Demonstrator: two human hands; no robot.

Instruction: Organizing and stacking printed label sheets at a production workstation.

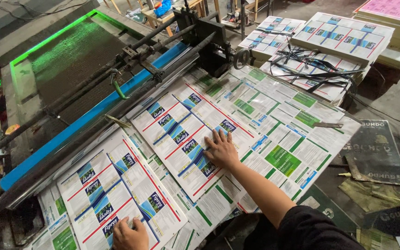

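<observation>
Here, the right hand (221,150) lay flat, fingers spread, on a printed sheet (186,139) mid-frame. The left hand (130,236), at the bottom edge, pressed another sheet (112,194), holding nothing. The sheets looked thin, bendy and slick; best lifted by an edge.

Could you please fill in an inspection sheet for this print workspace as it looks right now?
Surface: work table, mostly covered by overlapping printed sheets.
Job's things: red-and-blue printed sheet under the right hand; a similar near sheet under the left hand; green-printed sheets beneath.
Clutter: dark scrap boards, metal strip.
Grippers: right hand flat, fingers spread; left hand on the sheet's edge.
Cables: black straps tangled on a stack.
Surroundings: machine with blue bar, green-lit bed, sheet stacks.
</observation>
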